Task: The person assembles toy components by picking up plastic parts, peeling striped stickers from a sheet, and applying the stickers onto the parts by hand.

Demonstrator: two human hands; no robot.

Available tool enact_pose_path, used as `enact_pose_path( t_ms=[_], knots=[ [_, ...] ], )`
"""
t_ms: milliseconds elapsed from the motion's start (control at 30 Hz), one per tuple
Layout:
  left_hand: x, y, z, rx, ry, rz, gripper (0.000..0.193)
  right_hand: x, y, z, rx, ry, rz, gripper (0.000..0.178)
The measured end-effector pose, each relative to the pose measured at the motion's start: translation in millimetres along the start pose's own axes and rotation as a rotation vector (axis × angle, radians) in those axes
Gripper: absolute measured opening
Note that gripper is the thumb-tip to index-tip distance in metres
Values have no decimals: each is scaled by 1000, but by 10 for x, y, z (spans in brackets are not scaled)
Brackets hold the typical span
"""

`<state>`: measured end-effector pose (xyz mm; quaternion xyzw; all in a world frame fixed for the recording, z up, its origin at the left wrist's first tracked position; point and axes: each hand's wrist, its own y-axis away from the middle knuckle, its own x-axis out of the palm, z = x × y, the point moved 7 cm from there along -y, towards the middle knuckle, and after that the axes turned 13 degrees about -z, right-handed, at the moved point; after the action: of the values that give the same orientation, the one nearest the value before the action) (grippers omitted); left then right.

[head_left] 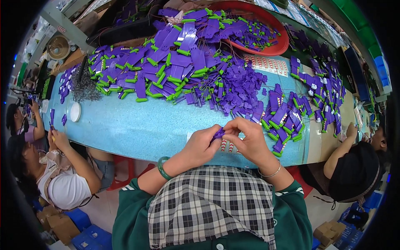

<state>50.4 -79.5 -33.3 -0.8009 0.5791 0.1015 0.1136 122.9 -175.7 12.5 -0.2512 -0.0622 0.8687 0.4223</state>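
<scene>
Head view, small purple part [218,133] pinched between both hands, left hand [201,145], right hand [249,139]

Left hand [200,146] and right hand [248,139] meet fingertip to fingertip, fingers curled, both wrists bent inward.

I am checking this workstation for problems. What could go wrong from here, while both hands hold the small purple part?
1. The small purple part is pinched between the left hand and right hand near the table edge; if it slips, it may fall to the floor.
2. The purple and green pile is loose and high, so pieces could slide toward the work spot.
3. The sticker sheet lies under the hands and may get creased.
</scene>
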Motion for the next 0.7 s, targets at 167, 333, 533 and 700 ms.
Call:
enact_pose_path(
  t_ms=[167, 333, 533, 700],
  knots=[
    [-2, 34, -104, 149, -207, 36, 15, -14, 1, 53, -30, 127, 13, 21],
    [-11, 66, -48, 164, -235, 23, 16, 69, 4, -32, -35, 61, 108, 17],
    [79, 110, 60, -29, 16, 69, 23, 127, 121, -133, 95, -2, 58, 12],
    [163, 17, 104, -91, 11, 169, 21, 44, 104, -280, 128, 62, 81, 11]
  ],
)
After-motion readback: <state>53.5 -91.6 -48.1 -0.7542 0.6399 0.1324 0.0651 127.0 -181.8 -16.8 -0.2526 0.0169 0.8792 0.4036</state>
